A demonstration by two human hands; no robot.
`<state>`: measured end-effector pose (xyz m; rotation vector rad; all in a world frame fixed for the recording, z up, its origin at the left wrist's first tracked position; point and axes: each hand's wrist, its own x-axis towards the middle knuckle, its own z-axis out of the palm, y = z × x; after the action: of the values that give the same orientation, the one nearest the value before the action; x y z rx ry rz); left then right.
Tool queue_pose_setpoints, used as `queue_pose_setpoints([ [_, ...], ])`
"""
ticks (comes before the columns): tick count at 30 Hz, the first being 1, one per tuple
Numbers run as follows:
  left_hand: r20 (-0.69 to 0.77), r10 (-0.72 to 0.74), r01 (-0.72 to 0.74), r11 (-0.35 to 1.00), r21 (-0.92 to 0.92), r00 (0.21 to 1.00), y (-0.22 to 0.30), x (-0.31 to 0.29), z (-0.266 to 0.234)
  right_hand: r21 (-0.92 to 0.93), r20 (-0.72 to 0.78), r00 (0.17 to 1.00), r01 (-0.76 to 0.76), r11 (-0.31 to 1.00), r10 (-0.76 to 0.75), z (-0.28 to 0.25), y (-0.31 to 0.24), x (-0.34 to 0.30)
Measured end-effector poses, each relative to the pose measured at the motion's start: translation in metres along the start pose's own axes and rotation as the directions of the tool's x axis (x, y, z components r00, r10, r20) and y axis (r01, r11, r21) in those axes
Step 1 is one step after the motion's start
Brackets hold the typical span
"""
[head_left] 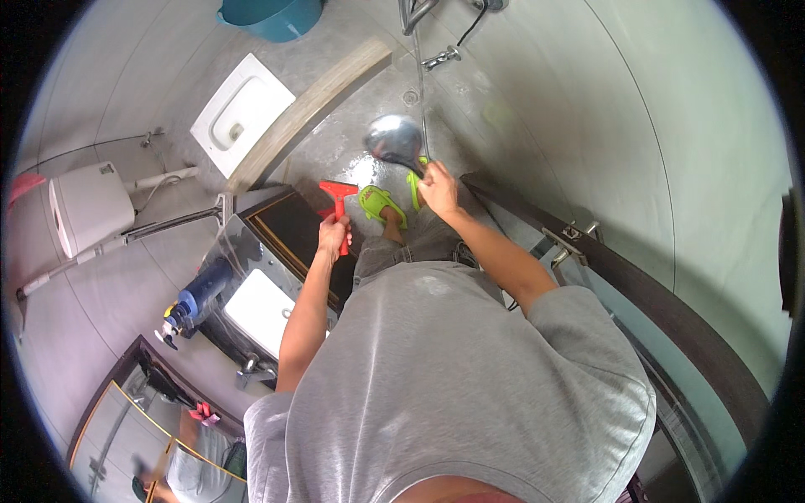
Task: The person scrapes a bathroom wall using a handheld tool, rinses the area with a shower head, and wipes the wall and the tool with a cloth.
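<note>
In my left hand (335, 232) is the handle of a red T-shaped scraper (339, 191), its wide head pointing away from me. My right hand (438, 188) is wrapped round the handle of a large chrome shower head (394, 140), slightly blurred. A metal hose (421, 96) hangs from the wall fittings and runs down beside it. Both tools are held out above the wet grey floor (335, 142), apart from each other. Below them are my feet in lime-green slippers (379, 207).
A low ledge (310, 113) separates the squat toilet (243, 113) from this area. At the back is a teal tub (272, 18). To my left stand a white washbasin (262, 312) and blue bottle (205, 285); a dark door frame (637, 293) curves along my right.
</note>
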<state>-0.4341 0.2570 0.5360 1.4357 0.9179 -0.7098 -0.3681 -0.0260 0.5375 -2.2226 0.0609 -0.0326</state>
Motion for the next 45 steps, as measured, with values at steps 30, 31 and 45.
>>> queue_pose_setpoints([
  [30, -0.174, -0.189, 0.140, 0.955, -0.263, 0.966, -0.088, -0.056, 0.006, -0.047, 0.712, 0.644, 0.442, 0.896, -0.280, 0.057, -0.016, 0.031],
  [31, -0.178, -0.193, 0.145, 0.956, -0.254, 0.965, -0.090, -0.057, 0.007, -0.070, 0.724, 0.636, 0.452, 0.889, -0.266, 0.054, -0.011, 0.033],
  [45, -0.202, -0.154, 0.092, 0.954, -0.285, 0.967, -0.077, -0.046, 0.021, -0.110, 0.741, 0.631, 0.450, 0.886, -0.228, 0.025, -0.014, 0.049],
])
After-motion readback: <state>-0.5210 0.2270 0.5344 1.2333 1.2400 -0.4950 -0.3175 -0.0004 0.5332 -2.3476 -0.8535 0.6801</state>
